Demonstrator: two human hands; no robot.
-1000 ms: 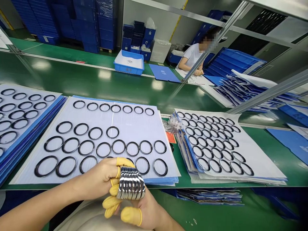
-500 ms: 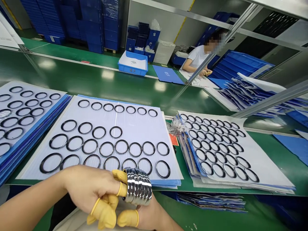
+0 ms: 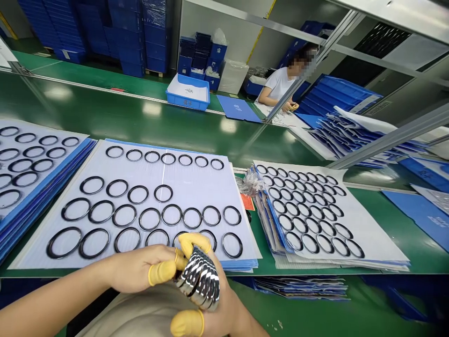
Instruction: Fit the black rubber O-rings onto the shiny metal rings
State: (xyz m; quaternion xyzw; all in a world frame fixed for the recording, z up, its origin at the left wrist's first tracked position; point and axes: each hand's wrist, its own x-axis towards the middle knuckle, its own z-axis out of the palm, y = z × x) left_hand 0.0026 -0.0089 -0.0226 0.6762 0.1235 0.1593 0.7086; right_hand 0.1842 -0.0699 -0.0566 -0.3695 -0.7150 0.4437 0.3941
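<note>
A stack of shiny metal rings [image 3: 199, 280] rests in my right hand [image 3: 224, 299], whose fingers and thumb curve round it from the right. Yellow finger cots cover several fingertips of both hands. My left hand [image 3: 136, 267] is at the stack's left end, fingers bent against the rings; its farther fingertips are partly hidden behind the stack. Just beyond my hands, a white sheet [image 3: 196, 175] bears rows of dark-rimmed rings [image 3: 125, 215], lying flat and apart. My right hand covers part of the nearest row.
Layered sheets with more rings stand at the left [image 3: 42, 180] and right [image 3: 365, 224]. A plastic bag [image 3: 253, 181] lies between two piles. Across the green bench are a blue tray [image 3: 187, 100], a blue board [image 3: 238, 108] and a seated person [image 3: 278, 84]. A metal post [image 3: 308, 70] slants up.
The ring stack has tilted in my right hand, and that hand's fingers now show over its top. My left hand's fingers have shifted on the left end. The view has moved slightly right.
</note>
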